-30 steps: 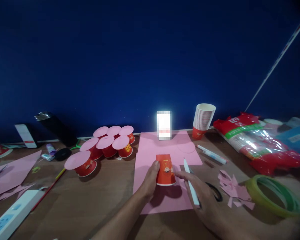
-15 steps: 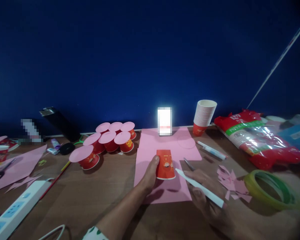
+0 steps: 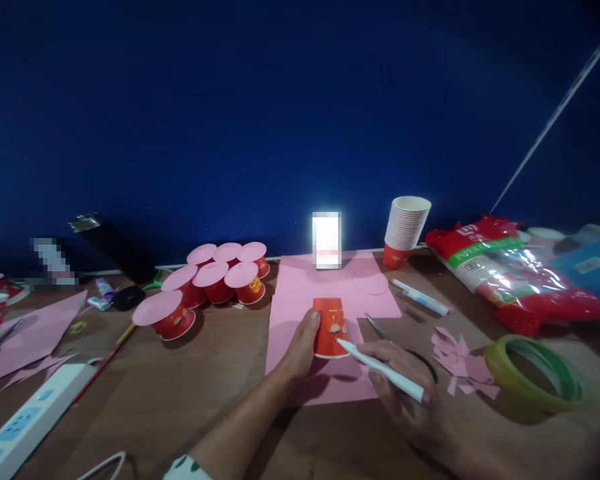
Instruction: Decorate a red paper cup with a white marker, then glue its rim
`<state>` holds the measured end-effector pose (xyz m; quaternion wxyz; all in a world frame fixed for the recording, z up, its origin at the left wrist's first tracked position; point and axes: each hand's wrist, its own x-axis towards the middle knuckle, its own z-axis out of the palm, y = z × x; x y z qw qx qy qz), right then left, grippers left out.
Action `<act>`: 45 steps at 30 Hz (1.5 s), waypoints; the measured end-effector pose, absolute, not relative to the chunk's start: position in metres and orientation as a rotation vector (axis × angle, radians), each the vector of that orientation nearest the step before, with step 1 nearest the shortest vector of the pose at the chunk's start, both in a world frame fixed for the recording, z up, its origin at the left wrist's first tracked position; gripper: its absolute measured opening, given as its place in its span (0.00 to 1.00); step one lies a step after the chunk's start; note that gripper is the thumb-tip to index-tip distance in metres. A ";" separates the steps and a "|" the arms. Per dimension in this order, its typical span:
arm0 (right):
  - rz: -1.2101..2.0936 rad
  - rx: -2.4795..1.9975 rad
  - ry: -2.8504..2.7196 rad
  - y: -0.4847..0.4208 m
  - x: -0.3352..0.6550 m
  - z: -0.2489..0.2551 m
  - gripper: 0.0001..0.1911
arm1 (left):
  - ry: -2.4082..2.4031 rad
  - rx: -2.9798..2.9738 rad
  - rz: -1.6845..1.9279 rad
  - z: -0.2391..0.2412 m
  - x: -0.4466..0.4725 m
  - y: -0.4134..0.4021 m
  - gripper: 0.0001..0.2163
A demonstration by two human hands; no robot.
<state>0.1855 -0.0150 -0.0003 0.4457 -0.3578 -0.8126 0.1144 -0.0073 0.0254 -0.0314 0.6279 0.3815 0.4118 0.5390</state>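
Right hand pinching a white marker, its tip at the wall of a red paper cup; left hand gripping the cup's side over pink paper. Farther left: 7 disc-topped cups. Farther right: 1 stack of nested cups.

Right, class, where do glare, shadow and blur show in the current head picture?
Head view: highlights glint on the plastic bag; head view: the upright screen is blown out white, its edges pixelated; head view: shadow darkens the pink paper below the red cup; head view: the tape roll looks soft.
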 end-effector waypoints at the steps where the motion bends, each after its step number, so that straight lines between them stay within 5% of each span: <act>1: 0.277 -0.883 -2.016 -0.015 0.185 -0.001 0.13 | 0.978 0.914 1.232 -0.029 -0.008 0.025 0.22; 45: 0.306 -0.805 -2.022 -0.013 0.182 0.016 0.11 | 1.043 1.033 1.221 -0.016 -0.007 0.020 0.20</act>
